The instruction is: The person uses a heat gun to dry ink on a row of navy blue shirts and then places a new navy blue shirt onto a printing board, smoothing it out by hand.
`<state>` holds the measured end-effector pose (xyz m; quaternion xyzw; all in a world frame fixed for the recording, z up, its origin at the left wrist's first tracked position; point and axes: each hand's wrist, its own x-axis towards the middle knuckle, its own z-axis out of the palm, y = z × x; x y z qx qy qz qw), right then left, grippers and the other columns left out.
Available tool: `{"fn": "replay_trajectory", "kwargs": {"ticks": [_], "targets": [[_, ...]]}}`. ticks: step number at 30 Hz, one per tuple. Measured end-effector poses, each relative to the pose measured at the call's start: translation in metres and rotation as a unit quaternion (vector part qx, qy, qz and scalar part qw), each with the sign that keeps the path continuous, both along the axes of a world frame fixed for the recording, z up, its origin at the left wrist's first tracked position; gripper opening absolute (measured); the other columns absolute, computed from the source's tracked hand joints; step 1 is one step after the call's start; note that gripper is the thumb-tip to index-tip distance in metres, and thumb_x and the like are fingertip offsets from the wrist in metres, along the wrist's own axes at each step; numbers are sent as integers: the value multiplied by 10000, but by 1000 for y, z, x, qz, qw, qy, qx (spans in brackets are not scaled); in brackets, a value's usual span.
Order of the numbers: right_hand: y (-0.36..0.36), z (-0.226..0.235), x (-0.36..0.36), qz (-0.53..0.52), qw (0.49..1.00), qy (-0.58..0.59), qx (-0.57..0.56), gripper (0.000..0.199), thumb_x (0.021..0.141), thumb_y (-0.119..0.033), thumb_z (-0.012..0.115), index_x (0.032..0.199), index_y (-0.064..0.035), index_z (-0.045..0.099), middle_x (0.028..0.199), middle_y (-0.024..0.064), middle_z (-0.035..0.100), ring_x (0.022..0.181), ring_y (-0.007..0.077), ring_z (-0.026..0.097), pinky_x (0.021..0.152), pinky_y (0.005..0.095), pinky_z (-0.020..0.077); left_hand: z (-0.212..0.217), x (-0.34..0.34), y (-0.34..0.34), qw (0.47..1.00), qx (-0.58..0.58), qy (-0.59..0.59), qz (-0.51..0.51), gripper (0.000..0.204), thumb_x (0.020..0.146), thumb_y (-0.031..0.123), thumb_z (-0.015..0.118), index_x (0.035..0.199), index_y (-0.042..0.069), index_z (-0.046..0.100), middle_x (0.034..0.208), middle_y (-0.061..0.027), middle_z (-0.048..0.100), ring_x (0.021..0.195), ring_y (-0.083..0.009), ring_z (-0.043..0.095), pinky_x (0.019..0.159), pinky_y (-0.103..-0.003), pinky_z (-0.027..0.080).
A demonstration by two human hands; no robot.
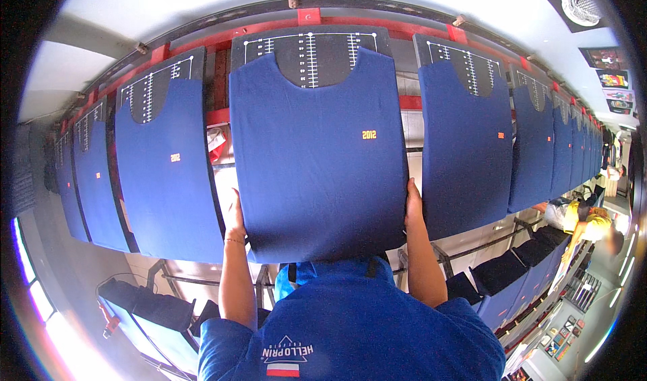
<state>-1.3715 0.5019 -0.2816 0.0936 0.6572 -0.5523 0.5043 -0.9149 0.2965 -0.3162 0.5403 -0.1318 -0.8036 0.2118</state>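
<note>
A navy blue shirt panel [317, 158] with a scooped neckline lies flat over a dark printing board [333, 57] straight ahead of me. The board's top shows white ruler marks, and a small orange print sits at the panel's upper right. On the left edge, low down, my left hand [234, 218] grips the side of the panel and board. My right hand [413, 204] holds the opposite edge at about the same height. Some fingers of both hands are hidden behind the edges. The cloth hangs smooth between them, with faint creases.
More boards with navy panels, such as the left one [165, 179] and the right one [468, 158], line a red metal frame [219, 40]. A second row of boards [499, 280] stands behind me. A person in yellow [596, 222] is farther along at the right.
</note>
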Motion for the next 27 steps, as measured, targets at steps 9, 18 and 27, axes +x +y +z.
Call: {"fn": "replay_trajectory", "kwargs": {"ticks": [9,18,27], "targets": [[108,2,42,13,993,-115,-29,563,1014,-493,484,1337,-35,542,1301,122,615,1169,277,604,1008,422,482,-31,56,131,993,28,-95,57,770,936,698,468,1281,17,568,1096,-61,642,963,-161,609,820,-330,523],[30,64,65,260,766,574,127,464,1005,-252,509,1356,50,490,1347,227,546,1265,372,506,1073,475,375,-43,60,147,995,8,-81,56,682,989,594,473,1360,23,523,1230,-106,631,1044,-209,645,870,-368,550],[-239,98,84,583,330,727,-152,663,940,-485,530,1405,-17,462,1466,231,443,1373,434,386,1134,583,287,68,8,111,982,-61,-178,20,677,970,614,507,1237,2,615,1072,-94,665,973,-169,611,828,-329,506]]}}
